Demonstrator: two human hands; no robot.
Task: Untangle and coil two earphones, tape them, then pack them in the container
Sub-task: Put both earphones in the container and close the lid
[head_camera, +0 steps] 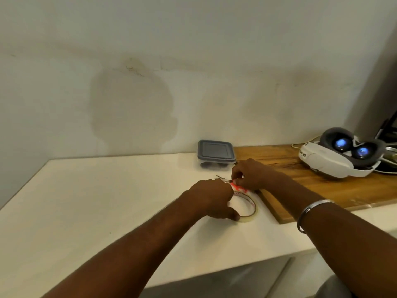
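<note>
Presently we record a clear tape roll (250,209) lying flat on the white counter (107,201), and we take it as our reference. The left hand (211,197) sits on the roll's left edge with its fingers curled and its thumb pressed against the rim, gripping it. Just beyond the roll, the right hand (249,174) pinches a small red earphone (237,187) between thumb and fingertips; the item is blurred and we cannot tell how it is coiled. A thin strip (222,178) juts out leftward at that pinch, above the left knuckles. The two hands are close together, nearly touching. A metal bangle (309,211) circles the right wrist, to the right of the roll. The container (216,154), grey lid closed, stands farther beyond the roll, against the wall. A wooden board (300,183) lies just right of the roll, with a white headset (335,157) resting on its far end.
</note>
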